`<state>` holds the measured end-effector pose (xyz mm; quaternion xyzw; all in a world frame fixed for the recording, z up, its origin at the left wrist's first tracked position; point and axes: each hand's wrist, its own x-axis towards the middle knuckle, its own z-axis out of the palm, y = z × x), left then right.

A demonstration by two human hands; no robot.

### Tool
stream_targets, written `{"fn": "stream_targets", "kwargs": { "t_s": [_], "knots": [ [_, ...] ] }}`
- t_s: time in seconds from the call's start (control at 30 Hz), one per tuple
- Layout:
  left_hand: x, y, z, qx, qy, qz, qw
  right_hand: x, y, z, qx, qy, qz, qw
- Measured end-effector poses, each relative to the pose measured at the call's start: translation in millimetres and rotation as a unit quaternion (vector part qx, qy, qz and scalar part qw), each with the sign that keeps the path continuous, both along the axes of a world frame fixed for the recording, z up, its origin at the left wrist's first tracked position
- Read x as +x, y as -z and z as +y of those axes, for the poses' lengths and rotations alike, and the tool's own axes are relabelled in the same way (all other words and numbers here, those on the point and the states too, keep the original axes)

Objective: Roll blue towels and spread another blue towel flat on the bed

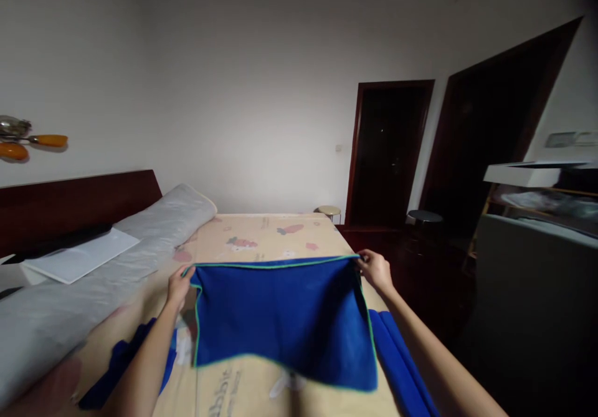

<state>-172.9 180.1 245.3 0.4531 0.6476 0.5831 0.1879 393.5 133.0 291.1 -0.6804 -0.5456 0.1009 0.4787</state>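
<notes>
So there's one blue towel (280,317) with a thin green border, held up by its two top corners over the bed (261,230), right in the lower middle of the frame. The left hand (179,285) has its fingers pinched shut on the left corner, and the right hand (375,269) is pinched on the right corner the same way. The top edge is pulled pretty much straight between them, and the bottom edge hangs loose, a bit lower on the right.

Besides that one I count two more patches of blue cloth lying on the bed: one (122,367) at lower left under the left forearm, and one (402,367) at lower right by the right forearm, close to the bed's edge. Can't tell if they're separate towels or not.

One long grey bolster (107,267) runs along the left side next to the dark headboard (75,202). The middle of the bedsheet, with its cartoon prints, is open up to the far edge. Past that edge sit two round stools (329,210), and two dark doorways (390,149) fill the upper right.
</notes>
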Motion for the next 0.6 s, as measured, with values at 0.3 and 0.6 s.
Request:
{"fn": "stream_targets", "kwargs": {
  "t_s": [0.3, 0.6],
  "knots": [
    [-28.3, -3.0, -21.5, 0.081, 0.063, 0.054, 0.993, 12.0, 10.8, -47.5, 0.083, 0.028, 0.036, 0.996],
    [-8.4, 158.1, -107.9, -0.042, 0.122, 0.148, 0.981, 13.0, 182.0, -119.1, -0.024, -0.047, -0.043, 0.998]
  ]
}}
